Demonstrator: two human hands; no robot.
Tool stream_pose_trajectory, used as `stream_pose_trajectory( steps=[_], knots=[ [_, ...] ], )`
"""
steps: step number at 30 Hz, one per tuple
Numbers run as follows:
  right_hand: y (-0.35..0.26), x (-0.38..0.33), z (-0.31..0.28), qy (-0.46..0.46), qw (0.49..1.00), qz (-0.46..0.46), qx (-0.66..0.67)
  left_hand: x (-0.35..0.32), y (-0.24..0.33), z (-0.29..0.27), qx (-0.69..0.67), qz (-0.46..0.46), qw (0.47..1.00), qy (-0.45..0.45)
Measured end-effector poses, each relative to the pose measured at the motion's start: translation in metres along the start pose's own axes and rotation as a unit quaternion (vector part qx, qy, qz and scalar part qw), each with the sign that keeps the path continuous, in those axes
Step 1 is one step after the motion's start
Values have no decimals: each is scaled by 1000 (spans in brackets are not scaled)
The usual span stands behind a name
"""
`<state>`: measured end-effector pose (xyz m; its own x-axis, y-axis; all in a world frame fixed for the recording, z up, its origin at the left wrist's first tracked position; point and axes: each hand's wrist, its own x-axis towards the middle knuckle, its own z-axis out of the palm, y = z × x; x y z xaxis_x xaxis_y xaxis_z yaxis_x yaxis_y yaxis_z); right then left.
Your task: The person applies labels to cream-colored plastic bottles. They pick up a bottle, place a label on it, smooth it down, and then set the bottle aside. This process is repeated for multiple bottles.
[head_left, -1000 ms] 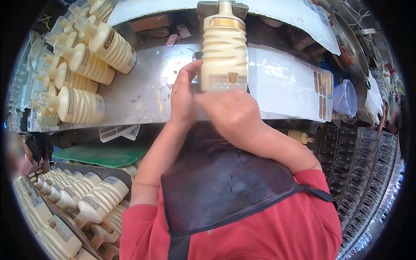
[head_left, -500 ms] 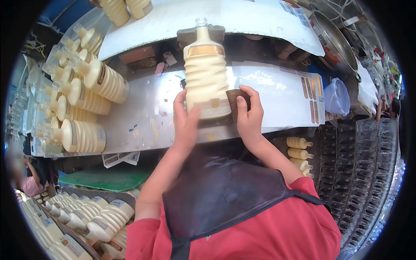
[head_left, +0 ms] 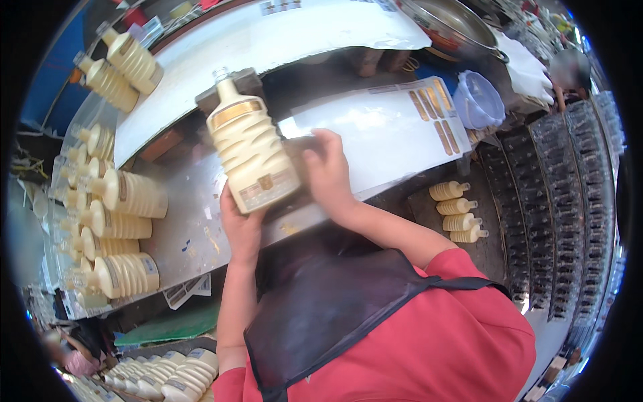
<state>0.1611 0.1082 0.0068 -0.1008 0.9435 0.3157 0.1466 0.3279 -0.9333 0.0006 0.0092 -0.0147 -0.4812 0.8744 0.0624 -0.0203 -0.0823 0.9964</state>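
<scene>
A cream bottle (head_left: 251, 144) with wavy ribs, a clear neck and a gold band at its shoulder lies in front of me, its neck end at a dark notched block (head_left: 245, 86). My left hand (head_left: 240, 224) holds it at the lower left corner of its base; some fingers are hidden beneath. Beside the bottle's right side, my right hand (head_left: 328, 174) grips a thin dark brown pad (head_left: 301, 151), partly smeared by motion. A gold and pale label shows on the bottle's lower front.
Several similar bottles (head_left: 130, 194) are stacked on the left of the metal table (head_left: 184, 234). White sheets (head_left: 375, 127) with gold label strips (head_left: 447, 137) lie right, near a pale bucket (head_left: 478, 100). More bottles (head_left: 458, 206) stand lower right, beside dark racks (head_left: 536, 214).
The view has swung, shifting the table and bottle leftward and tilting them. My left hand has gone from the bottle's side to its base corner. The pad stays in my right hand.
</scene>
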Motion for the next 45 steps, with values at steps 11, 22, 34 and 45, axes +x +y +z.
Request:
stream_pose_trajectory(
  steps=[11,22,34,45],
  knots=[
    [-18,27,-52,-107,993,-16,41,13,35,20,299,225,927,41],
    [114,150,-185,-84,816,27,-571,15,34,15,394,245,885,30],
    [29,5,-197,-139,838,131,-511,16,27,4,370,218,903,21],
    [79,-21,-212,114,915,386,19,32,34,-3,78,76,994,7]
  ],
)
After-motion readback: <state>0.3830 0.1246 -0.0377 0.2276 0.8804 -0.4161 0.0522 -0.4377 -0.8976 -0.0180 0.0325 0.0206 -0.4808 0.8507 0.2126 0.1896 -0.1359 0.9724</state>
